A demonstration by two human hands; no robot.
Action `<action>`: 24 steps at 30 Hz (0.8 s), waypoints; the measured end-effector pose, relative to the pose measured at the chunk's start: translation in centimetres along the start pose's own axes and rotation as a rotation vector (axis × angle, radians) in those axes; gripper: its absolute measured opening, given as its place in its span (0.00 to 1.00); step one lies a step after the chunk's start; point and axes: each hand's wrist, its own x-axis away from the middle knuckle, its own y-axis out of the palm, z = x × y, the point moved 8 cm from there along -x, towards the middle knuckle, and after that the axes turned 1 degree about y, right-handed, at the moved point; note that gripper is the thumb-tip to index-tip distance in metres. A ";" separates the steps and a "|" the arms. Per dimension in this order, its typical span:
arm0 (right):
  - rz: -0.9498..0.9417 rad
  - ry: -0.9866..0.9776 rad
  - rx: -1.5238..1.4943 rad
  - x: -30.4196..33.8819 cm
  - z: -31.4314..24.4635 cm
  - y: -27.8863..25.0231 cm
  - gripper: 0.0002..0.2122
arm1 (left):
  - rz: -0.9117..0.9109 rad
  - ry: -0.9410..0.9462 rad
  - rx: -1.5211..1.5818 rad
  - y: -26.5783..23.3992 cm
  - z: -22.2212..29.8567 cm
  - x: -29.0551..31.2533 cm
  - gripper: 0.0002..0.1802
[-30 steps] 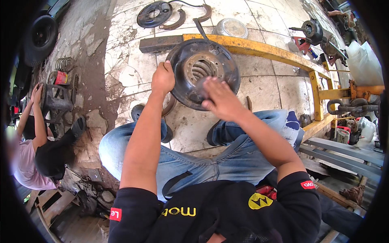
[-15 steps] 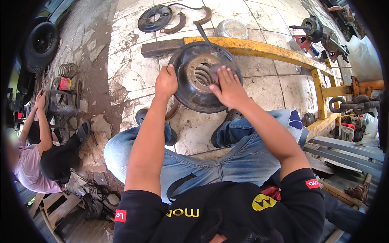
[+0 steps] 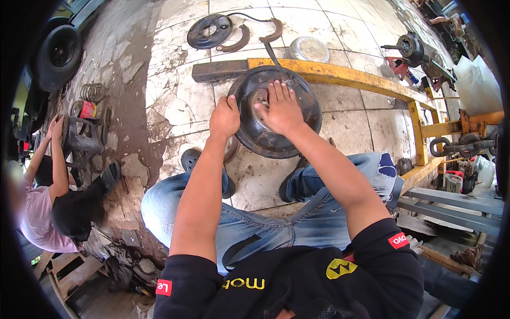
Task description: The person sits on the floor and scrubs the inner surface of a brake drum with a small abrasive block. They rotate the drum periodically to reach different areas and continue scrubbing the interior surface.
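A round black brake backing plate (image 3: 281,141) is held up tilted in front of me, above the floor between my feet. My left hand (image 3: 225,117) is closed on its left rim, thumb uppermost. Across the middle of the plate lies my right hand (image 3: 281,109), palm down with the fingers stretched out. It covers much of the central opening. A small brownish patch shows beside its thumb; I cannot tell whether this is a loose pad or part of the plate.
Beyond the plate runs a yellow metal frame (image 3: 345,75). Farther off lie another backing plate (image 3: 210,32), curved brake shoes (image 3: 237,41) and a round metal cover (image 3: 309,49). At left, a person (image 3: 45,212) sits near a dark stool (image 3: 82,135), a coil spring (image 3: 93,92) and a tire (image 3: 59,53).
My right hand has slid left from the plate's right side onto its centre, covering the opening. My left hand keeps its hold on the rim. The view has shifted slightly.
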 end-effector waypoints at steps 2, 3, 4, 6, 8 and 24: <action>-0.007 -0.065 0.001 0.9 -1.9 1.1 0.38 | -0.002 -0.003 -0.005 0.0 -0.1 0.0 0.27; -0.060 -0.141 -0.026 1.2 -2.7 0.7 0.40 | -0.003 -0.007 -0.004 0.0 -0.2 0.0 0.27; -0.048 -0.078 -0.011 0.8 -1.6 0.7 0.40 | -0.005 -0.011 -0.004 0.0 -0.3 0.0 0.27; -0.018 0.054 0.029 -0.1 0.5 -0.2 0.41 | -0.008 -0.013 0.004 0.0 -0.2 0.1 0.27; -0.052 -0.002 0.037 0.3 -0.7 0.3 0.40 | -0.008 -0.017 0.013 0.1 -0.1 0.0 0.27; -0.151 0.291 0.155 2.0 3.1 -0.8 0.37 | -0.021 -0.025 0.024 0.1 0.0 0.0 0.27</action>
